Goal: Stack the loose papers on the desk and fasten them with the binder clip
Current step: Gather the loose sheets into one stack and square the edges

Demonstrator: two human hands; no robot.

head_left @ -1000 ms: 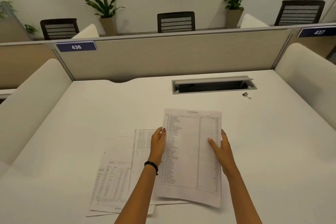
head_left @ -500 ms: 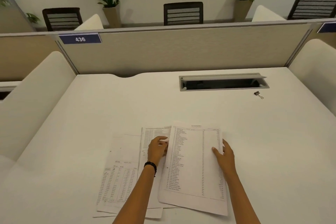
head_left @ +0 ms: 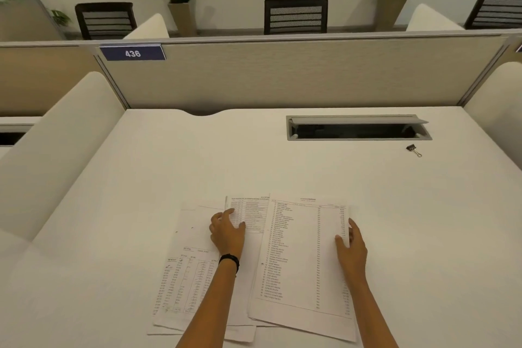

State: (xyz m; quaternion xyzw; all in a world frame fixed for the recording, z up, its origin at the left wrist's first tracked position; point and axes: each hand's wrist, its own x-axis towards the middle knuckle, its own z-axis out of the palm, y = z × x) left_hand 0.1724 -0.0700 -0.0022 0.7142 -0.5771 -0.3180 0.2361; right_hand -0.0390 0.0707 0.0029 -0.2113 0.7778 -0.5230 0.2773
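Hands first: the left hand (head_left: 227, 232) lies palm down on the middle sheet (head_left: 248, 217), fingers loosely curled and resting on its printed lines, gripping nothing. A dark wristband (head_left: 229, 260) circles that wrist. The right hand (head_left: 351, 248) sits at the right edge of the top sheet (head_left: 305, 257), thumb lying on the printed face and fingers along the paper's edge; whether they curl beneath it cannot be told. The two hands are apart, with most of the top sheet's width between them.

Three printed pages overlap in a loose fan. The top sheet, a long numbered list, lies flat between the hands and reaches past both wrists toward the person. The middle sheet shows from under its left edge, directly below the left hand. A third sheet (head_left: 183, 285), with tables of figures, spreads out left of the left forearm, its lower corners jutting out unevenly.

The binder clip (head_left: 413, 149) lies on the white desk (head_left: 169, 178) well beyond and to the right of the right hand, untouched, black with wire handles. Just past it is an open cable hatch (head_left: 358, 128) set into the desk. Farther off stands a partition (head_left: 282, 73) bearing a blue plate (head_left: 132, 53) marked 436.
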